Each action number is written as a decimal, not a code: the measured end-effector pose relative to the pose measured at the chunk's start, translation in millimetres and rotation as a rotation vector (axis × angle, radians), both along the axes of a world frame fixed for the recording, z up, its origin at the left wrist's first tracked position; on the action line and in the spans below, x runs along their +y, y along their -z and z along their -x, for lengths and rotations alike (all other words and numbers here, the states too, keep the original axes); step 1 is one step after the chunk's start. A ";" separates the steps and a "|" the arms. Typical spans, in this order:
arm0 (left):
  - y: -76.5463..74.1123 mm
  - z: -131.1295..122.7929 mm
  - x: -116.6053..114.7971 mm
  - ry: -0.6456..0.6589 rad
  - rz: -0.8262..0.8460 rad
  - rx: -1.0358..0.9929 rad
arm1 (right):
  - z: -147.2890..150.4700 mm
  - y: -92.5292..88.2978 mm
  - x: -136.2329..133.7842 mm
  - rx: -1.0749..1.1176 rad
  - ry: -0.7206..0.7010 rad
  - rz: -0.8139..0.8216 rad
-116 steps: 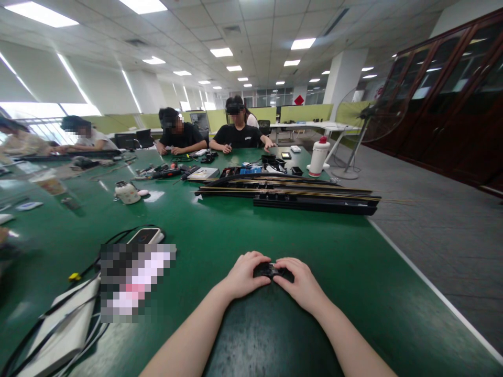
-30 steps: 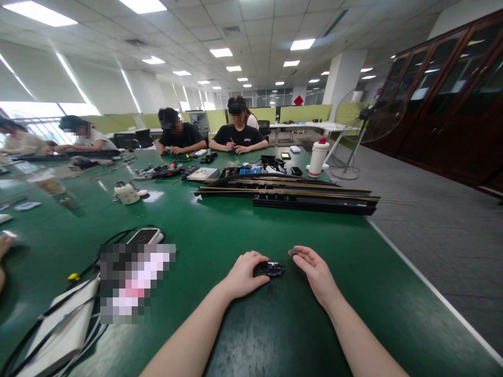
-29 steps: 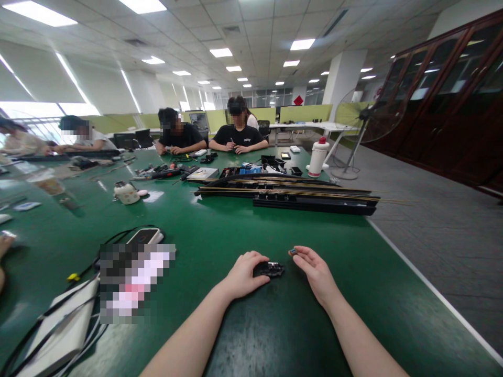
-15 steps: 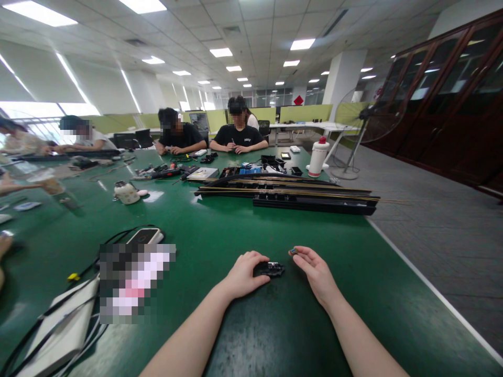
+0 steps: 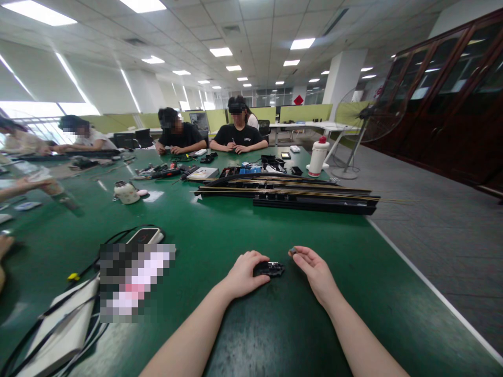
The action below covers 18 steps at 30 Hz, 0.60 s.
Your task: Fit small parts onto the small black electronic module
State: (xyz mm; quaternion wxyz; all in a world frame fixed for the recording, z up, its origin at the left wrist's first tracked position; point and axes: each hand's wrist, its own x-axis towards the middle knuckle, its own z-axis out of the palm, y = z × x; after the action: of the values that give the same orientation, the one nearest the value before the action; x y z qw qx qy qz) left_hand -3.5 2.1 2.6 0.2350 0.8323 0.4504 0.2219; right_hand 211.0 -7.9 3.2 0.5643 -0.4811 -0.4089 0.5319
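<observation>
A small black plastic part [image 5: 273, 269] with some shiny metal on top rests on the green table [image 5: 188, 235]. My left hand [image 5: 248, 274] grips its left end between thumb and fingers. Off to the right, my right hand [image 5: 315, 271] pinches a tiny greyish piece [image 5: 293, 252] between thumb and fingertips, slightly above and apart from the black part. That piece is too small for me to name its kind.
Long black rails [image 5: 314, 205] with thin brass-coloured rods lie across the table ahead. Behind them stands a white bottle [image 5: 318, 157] with a red cap. A cream jar [image 5: 127, 192], a power bank [image 5: 146, 236] and cables are at left. Several people sit around the table.
The tiny piece in my right fingers has turned, showing grey where blue showed before. Both my hands stay in place. At far left, another person's hand has moved with a clear cup.
</observation>
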 end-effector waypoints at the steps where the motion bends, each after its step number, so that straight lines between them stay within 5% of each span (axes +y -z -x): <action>1: 0.0 0.1 0.0 0.000 0.002 0.001 | 0.2 -0.4 0.0 -0.005 0.001 0.002; 18: -1.3 0.0 -0.5 0.003 -0.005 -0.002 | 10.3 3.0 -3.6 -0.228 -0.080 -0.123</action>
State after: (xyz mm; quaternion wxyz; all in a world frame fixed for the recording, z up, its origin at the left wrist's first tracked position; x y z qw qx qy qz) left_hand -3.5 1.6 3.9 0.2340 0.8333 0.4483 0.2236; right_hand 200.8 -11.5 0.2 0.5210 -0.4860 -0.5210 0.4699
